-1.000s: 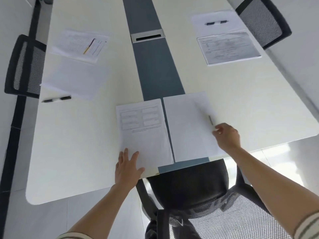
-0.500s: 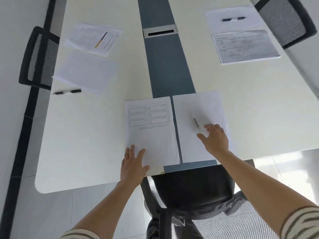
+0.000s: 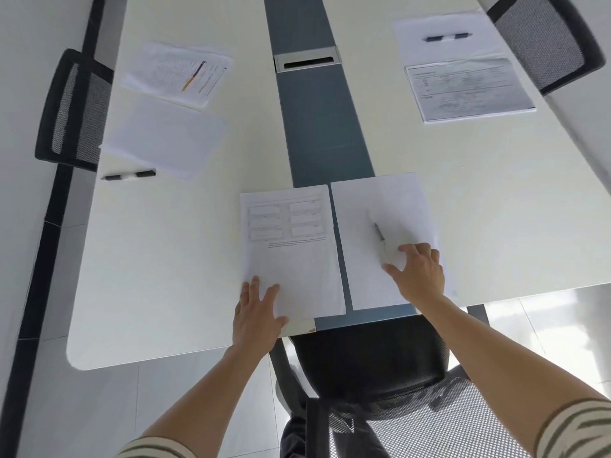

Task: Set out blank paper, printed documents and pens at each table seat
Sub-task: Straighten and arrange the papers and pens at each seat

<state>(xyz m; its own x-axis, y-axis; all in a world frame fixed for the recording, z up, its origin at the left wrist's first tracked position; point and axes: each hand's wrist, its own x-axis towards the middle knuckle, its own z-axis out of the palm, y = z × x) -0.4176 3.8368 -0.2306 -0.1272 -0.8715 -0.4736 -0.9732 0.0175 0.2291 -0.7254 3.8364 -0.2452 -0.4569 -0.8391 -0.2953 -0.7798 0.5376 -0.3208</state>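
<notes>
Three seats set on the desk (image 3: 172,259): four pens, three printed documents, three blank sheets. Left hand (image 3: 256,317) flat, open, on nearest printed document (image 3: 291,252); right hand (image 3: 418,272) spread open beside pen (image 3: 382,241) on blank sheet (image 3: 373,206)
</notes>
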